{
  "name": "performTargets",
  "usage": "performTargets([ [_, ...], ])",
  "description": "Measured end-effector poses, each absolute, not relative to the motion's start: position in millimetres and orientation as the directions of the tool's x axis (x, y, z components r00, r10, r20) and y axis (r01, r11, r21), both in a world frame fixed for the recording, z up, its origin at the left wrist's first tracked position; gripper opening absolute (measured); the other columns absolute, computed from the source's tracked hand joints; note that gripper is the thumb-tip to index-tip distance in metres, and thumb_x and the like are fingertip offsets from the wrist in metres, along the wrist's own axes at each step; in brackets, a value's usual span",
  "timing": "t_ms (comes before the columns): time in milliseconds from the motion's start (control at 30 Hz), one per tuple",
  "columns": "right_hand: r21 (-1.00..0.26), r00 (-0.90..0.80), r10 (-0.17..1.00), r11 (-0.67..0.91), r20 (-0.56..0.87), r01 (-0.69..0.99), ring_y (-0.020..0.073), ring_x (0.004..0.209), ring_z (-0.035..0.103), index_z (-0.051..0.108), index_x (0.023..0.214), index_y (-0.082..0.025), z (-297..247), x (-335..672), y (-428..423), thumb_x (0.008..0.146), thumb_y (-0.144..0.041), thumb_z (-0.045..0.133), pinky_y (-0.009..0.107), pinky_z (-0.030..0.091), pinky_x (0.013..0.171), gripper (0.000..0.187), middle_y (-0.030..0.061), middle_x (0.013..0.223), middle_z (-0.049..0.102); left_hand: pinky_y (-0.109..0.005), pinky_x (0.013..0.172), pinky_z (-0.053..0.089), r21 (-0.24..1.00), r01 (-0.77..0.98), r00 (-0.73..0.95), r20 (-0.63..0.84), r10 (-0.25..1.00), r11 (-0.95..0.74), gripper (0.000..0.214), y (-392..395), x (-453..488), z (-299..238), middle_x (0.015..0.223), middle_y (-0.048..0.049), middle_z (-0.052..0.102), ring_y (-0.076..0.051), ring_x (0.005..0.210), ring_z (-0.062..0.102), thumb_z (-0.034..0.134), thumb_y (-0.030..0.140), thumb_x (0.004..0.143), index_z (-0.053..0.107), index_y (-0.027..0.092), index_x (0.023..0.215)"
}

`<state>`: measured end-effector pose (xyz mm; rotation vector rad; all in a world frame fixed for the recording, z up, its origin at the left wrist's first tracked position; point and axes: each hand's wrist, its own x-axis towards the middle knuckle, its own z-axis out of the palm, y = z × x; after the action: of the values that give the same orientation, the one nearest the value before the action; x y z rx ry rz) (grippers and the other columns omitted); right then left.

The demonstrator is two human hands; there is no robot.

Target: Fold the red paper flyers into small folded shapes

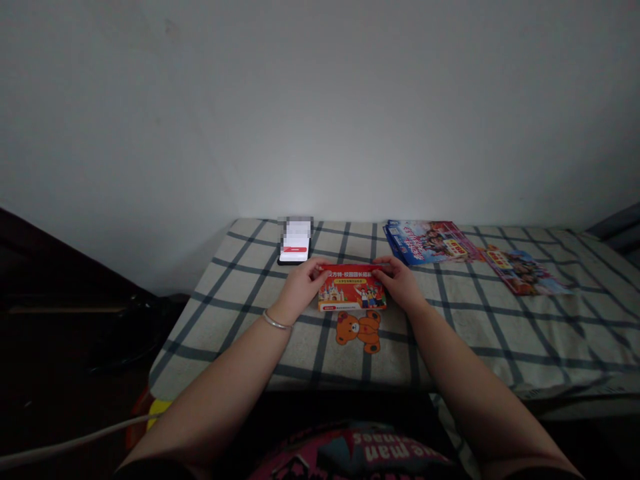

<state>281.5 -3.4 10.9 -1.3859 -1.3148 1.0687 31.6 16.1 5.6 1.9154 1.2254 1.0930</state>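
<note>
A red and orange printed leaflet lies folded on the checked cloth in front of me. My left hand pinches the leaflet's far left corner, fingers pressed together. My right hand pinches its far right corner in the same way. Both hands rest on the cloth. A silver bangle circles my left wrist.
A lit phone stands against the wall beyond my left hand. A stack of blue leaflets lies at the back right, with another leaflet further right. A teddy bear print marks the cloth below the leaflet. The table's left edge drops into darkness.
</note>
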Motion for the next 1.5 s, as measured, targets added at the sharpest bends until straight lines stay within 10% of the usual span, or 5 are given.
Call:
performTargets([
  [1500, -0.979, 0.091, 0.995, 0.015, 0.034, 0.204, 0.02, 0.062, 0.068, 0.061, 0.091, -0.027, 7.8, 279.6, -1.9, 0.07, -0.041, 0.069, 0.032, 0.053, 0.055, 0.027, -0.0014, 0.07, 0.072, -0.028, 0.07, 0.052, 0.886, 0.339, 0.141, 0.284, 0.949, -0.315, 0.02, 14.6, 35.5, 8.2, 0.086, -0.0017, 0.069, -0.016, 0.075, 0.064, 0.056, 0.028, 0.086, 0.067, 0.019, 0.101],
])
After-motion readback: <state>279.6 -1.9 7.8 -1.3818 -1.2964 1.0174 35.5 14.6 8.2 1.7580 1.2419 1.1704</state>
